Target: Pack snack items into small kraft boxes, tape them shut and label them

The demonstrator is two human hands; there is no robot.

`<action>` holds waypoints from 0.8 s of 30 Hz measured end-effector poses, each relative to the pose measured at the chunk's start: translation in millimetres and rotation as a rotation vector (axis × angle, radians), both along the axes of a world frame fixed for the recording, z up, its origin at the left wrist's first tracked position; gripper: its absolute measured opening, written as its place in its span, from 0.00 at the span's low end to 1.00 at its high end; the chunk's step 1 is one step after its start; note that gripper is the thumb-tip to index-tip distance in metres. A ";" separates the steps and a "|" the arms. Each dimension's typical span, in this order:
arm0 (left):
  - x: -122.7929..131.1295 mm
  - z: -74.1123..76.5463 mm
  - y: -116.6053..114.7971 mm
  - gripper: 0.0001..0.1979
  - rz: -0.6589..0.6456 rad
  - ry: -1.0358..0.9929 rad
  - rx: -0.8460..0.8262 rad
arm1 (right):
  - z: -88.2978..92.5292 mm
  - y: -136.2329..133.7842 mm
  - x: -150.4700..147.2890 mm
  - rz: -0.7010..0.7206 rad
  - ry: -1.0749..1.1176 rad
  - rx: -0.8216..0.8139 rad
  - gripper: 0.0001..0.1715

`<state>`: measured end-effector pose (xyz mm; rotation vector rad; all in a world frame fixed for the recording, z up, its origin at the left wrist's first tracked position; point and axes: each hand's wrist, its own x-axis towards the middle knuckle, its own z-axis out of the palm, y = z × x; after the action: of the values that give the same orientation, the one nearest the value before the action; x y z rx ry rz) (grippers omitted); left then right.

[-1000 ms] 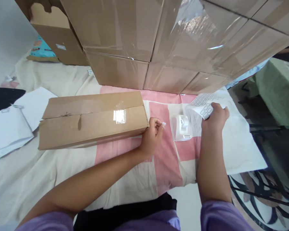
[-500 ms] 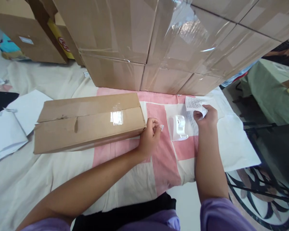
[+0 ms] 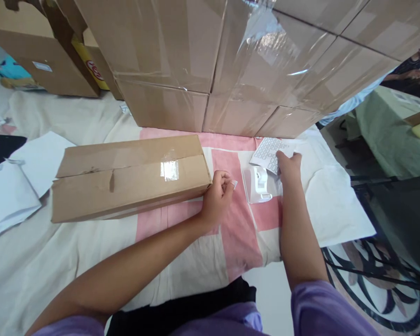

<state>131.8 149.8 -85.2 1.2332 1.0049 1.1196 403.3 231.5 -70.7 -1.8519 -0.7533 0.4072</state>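
Note:
My left hand (image 3: 216,200) is closed in a pinch on a small white label (image 3: 234,184), beside the right end of a long cardboard box (image 3: 133,168). That box lies flat, with a strip of shiny tape across its top seam. My right hand (image 3: 290,167) grips the edge of a white sheet of printed labels (image 3: 268,152), which lies flat behind a white tape dispenser (image 3: 259,185). Part of the sheet is hidden under my right fingers. The dispenser stands between my two hands on the pink and cream cloth (image 3: 236,233).
A wall of stacked, taped cartons (image 3: 168,109) rises along the back. White papers (image 3: 7,196) lie at the far left, near an opened carton (image 3: 52,65). White sheeting (image 3: 336,210) covers the table's right end. Another person's hand (image 3: 415,74) shows at the far right.
My right hand has moved left and slightly inward, and the label sheet, curled up before, now lies flat behind the dispenser with its printing showing. My left hand has stayed in place.

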 end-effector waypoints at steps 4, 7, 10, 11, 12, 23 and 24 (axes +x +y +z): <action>0.1 2.1 0.4 0.03 0.007 -0.043 -0.010 | 30.3 -17.6 -26.0 0.052 -0.565 0.050 0.34; -1.0 4.7 0.5 0.05 0.000 -0.026 -0.030 | 54.8 -35.6 -65.9 0.505 -0.491 0.028 0.15; -2.4 6.3 0.4 0.05 0.019 -0.025 -0.011 | 65.7 -51.2 -107.2 0.926 -0.582 -0.086 0.10; -2.7 6.3 0.5 0.05 0.026 -0.033 -0.003 | 66.5 -54.7 -117.4 1.007 -0.669 -0.115 0.08; -2.8 5.9 0.6 0.05 0.030 -0.040 0.003 | 66.5 -57.0 -124.8 1.061 -0.753 -0.141 0.07; -10.0 37.2 -5.6 0.12 -0.204 0.308 0.166 | 65.9 -56.1 -122.9 0.772 -0.506 0.273 0.11; -17.4 55.6 -8.2 0.08 -0.331 0.383 0.226 | 65.5 -57.9 -126.9 0.741 -0.450 0.307 0.12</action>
<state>114.4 141.6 -29.6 1.7718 0.9230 0.7655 276.4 173.6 -5.2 -1.3329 -1.7212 0.3080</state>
